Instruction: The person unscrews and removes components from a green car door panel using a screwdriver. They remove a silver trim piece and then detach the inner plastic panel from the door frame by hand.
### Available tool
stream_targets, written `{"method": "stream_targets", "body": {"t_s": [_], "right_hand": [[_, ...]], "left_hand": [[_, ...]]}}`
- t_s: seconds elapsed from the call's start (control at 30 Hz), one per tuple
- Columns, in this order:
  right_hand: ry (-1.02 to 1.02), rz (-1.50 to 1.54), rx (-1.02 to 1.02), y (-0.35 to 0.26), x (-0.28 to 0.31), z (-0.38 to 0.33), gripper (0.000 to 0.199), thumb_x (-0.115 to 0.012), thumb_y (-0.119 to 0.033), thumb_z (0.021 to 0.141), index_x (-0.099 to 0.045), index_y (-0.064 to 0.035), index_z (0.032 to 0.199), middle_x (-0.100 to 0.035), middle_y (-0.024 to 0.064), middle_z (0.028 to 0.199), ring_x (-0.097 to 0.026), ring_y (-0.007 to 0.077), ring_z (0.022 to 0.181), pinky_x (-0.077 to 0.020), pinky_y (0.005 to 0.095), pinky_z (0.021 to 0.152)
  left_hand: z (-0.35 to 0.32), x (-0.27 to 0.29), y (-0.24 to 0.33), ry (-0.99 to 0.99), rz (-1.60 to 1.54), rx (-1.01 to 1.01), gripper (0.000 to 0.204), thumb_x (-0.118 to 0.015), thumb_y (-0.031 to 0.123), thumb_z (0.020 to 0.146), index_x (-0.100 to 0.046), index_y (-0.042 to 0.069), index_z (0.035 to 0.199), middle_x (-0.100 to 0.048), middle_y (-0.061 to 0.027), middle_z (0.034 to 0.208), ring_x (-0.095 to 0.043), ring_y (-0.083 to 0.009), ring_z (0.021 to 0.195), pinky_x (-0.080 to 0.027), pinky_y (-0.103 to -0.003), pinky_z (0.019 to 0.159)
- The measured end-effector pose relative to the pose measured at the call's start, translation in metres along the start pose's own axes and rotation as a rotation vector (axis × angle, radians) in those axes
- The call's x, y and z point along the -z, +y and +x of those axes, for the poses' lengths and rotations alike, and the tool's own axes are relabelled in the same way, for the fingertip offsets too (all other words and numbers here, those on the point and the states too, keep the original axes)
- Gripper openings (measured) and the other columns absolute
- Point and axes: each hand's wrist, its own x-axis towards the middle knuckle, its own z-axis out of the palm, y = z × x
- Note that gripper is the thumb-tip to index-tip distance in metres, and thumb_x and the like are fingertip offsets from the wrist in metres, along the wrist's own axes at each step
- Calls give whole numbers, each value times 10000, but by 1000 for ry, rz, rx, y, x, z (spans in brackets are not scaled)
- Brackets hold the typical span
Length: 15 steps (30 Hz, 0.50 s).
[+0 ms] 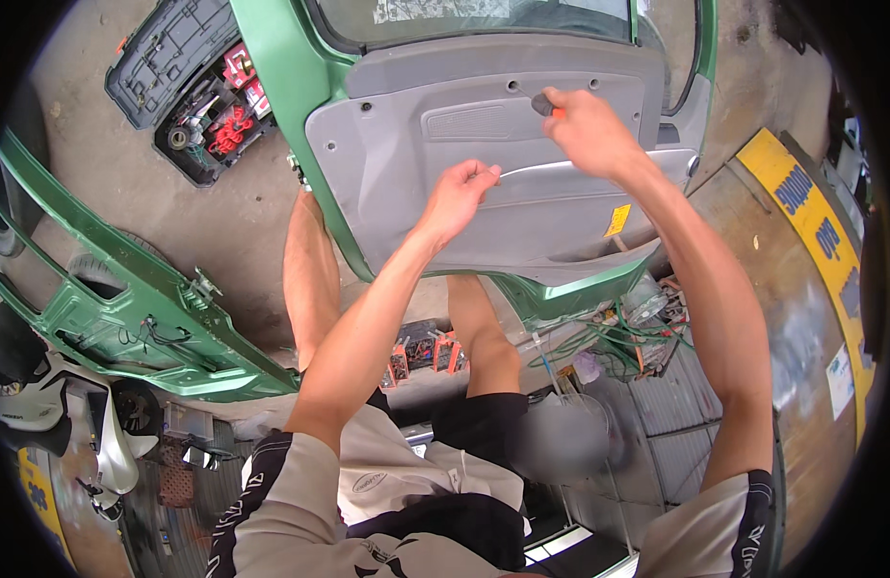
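A green car door with a grey inner trim panel stands in front of me, its window at the top. My right hand is wrapped round a screwdriver with a dark and orange handle. The screwdriver points left toward a round recess in the upper panel; whether its tip touches is too small to tell. Lower and to the left, my left hand is held before the panel with thumb and fingertips pinched together. What lies in that pinch, if anything, cannot be made out. A yellow label sits at the panel's lower right.
An open black tool case with red tools lies on the floor at upper left. Another green door stands at left, near a white scooter. Green hose lies below right. A yellow board lines the right side.
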Motion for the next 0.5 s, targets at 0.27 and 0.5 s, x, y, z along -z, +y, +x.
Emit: {"method": "stream_targets", "body": {"t_s": [0.27,0.5], "right_hand": [[52,198,-224,-34,10,-11,350,-696,-208,892,-635,56,1114,-705,165,786,-722,323,726,-559,425,647],[-47,-181,-134,-14,9,-4,238,-660,-205,925,-653,7,1032,-664,165,769,-687,233,650,-539,383,538]], "left_hand": [[-10,6,6,0,119,-26,348,-623,395,997,-649,63,898,-464,45,680,-387,-83,635,-326,-283,590],[-7,9,9,21,12,-77,318,-629,381,1002,-650,86,886,-429,75,679,-342,-54,639,-279,-255,578]]}}
